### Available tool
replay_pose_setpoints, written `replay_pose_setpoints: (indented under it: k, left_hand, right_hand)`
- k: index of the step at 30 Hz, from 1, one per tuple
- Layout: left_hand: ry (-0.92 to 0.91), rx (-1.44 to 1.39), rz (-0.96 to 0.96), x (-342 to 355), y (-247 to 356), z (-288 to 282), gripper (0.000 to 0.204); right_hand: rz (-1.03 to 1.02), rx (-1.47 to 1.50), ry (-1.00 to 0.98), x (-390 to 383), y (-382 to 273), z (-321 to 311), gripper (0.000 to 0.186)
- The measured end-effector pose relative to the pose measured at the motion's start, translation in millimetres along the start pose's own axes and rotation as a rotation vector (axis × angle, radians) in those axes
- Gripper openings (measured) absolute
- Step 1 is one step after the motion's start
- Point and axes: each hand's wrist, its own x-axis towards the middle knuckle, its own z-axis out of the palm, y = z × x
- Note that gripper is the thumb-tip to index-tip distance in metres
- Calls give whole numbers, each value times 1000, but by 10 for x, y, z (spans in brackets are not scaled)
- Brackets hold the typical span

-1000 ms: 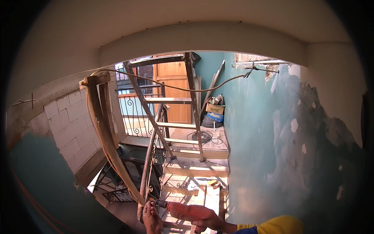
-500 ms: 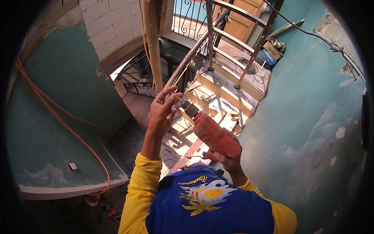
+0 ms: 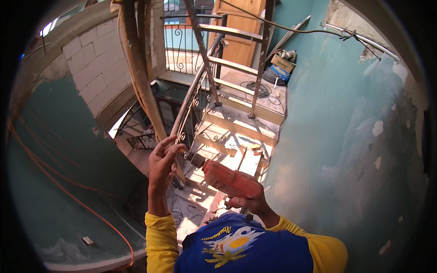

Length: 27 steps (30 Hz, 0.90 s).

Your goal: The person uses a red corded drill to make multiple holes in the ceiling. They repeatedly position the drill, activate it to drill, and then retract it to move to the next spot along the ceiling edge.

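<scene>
My right hand point(image 3: 250, 200) grips a red power drill point(image 3: 227, 178), its black chuck point(image 3: 196, 159) pointing left toward the metal stair railing point(image 3: 189, 107). My left hand point(image 3: 163, 163) is raised beside the railing, fingers curled close to the chuck and the rail, near a curved wooden handrail piece point(image 3: 141, 77). Whether the left fingers pinch something small is not visible. My yellow sleeves and blue shirt point(image 3: 241, 250) fill the lower edge.
A stair flight with steps point(image 3: 236, 125) drops ahead to a landing. A wooden ladder frame point(image 3: 236, 50) stands on it. A teal wall point(image 3: 346, 136) rises at right. An orange cable point(image 3: 59, 182) hangs on the left wall. A box and bags point(image 3: 282, 63) lie by a wooden door.
The view has swung from looking ahead to looking down and settled. The drill has turned more level, its chuck now at the railing. My left hand stays by the rail.
</scene>
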Motion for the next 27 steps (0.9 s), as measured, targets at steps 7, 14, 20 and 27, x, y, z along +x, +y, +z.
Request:
replay_pose_setpoints:
  k: [7, 14, 20, 27]
  left_hand:
    - [-76, 334, -71, 106, 302, 89, 50]
    - [-10, -111, -8, 401, -109, 457, 46]
    - [-145, -516, -310, 578, -531, 474, 31]
    - [-271, -86, -93, 996, 17, 1650, 29]
  right_hand:
    - [41, 82, -25, 6, -122, -85, 80]
    - [-174, 245, 178, 93, -379, -183, 73]
    - [-628, 361, 343, 346, -1258, -580, 75]
    - [-1170, 324, 535, 653, -2492, -985, 58]
